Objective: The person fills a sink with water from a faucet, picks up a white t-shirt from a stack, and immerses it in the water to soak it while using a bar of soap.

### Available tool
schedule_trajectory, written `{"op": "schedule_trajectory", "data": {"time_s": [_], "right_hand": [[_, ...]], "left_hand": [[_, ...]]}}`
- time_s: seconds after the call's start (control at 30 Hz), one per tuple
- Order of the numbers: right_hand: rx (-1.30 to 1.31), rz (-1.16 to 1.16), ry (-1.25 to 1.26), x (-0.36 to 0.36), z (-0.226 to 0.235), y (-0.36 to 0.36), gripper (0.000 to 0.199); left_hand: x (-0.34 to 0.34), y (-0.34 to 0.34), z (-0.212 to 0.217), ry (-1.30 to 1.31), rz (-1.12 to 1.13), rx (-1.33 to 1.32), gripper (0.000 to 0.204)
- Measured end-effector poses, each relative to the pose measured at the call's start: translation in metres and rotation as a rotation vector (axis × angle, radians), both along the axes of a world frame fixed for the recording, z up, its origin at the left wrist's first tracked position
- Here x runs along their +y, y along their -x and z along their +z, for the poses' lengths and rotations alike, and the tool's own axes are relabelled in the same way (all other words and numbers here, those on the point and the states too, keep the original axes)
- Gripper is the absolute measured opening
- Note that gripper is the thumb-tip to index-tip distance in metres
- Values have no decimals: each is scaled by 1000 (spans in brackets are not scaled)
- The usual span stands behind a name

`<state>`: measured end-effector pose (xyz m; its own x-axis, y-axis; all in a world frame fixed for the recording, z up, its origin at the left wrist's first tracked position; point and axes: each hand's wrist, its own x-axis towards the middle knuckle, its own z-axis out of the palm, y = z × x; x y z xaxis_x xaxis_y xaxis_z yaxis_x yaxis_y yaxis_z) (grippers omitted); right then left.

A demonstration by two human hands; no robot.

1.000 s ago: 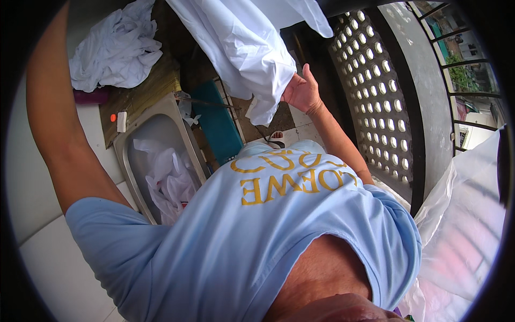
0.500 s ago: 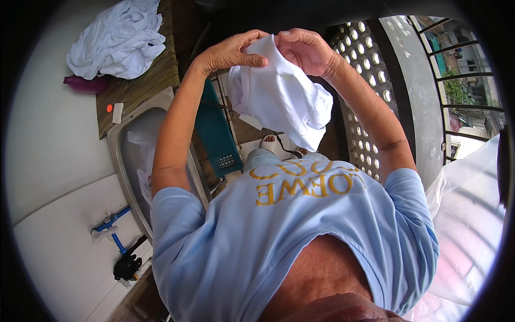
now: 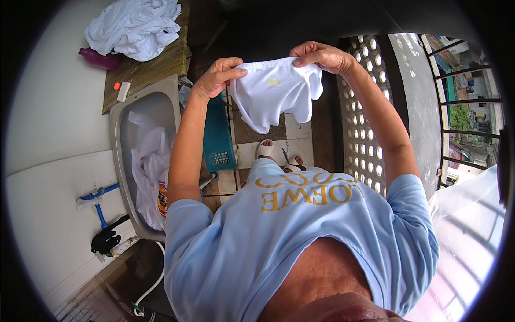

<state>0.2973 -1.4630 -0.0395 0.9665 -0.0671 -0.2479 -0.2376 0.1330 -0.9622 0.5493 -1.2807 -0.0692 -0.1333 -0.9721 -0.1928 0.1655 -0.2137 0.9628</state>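
Observation:
Between my two hands hangs a small white garment (image 3: 276,91), stretched along its band-like top edge, with a pale yellow mark near that edge. Its lower part falls in loose folds, and I cannot tell its exact kind. My left hand (image 3: 221,76) pinches the left top corner between thumb and fingers. Near the other end of the top edge, my right hand (image 3: 323,57) grips the cloth with its thumb in front. Both arms are stretched forward, and the garment is held up above the floor.
At the far left, a heap of white clothes (image 3: 137,29) lies on a wooden surface (image 3: 155,70) beside a purple container (image 3: 100,59). A metal sink (image 3: 119,142) holds plastic bags (image 3: 150,155). Below is a teal plastic bin (image 3: 217,129). A perforated block wall (image 3: 365,118) stands right.
The bunched garment has been spread out between my hands, its top edge now straight. My hands have moved apart, and the view has shifted so more of the sink shows.

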Motion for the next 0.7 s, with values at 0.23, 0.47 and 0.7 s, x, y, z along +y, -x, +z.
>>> {"op": "schedule_trajectory", "data": {"time_s": [0.23, 0.47, 0.7], "right_hand": [[-34, 179, 152, -5, 20, -38, 24], [-40, 261, 212, -9, 25, -88, 24], [-69, 273, 271, -17, 13, -125, 28]], "left_hand": [[7, 23, 18, -27, -133, -204, 42], [15, 4, 8, -19, -97, -83, 37], [15, -13, -11, -65, -62, 132, 41]]}}
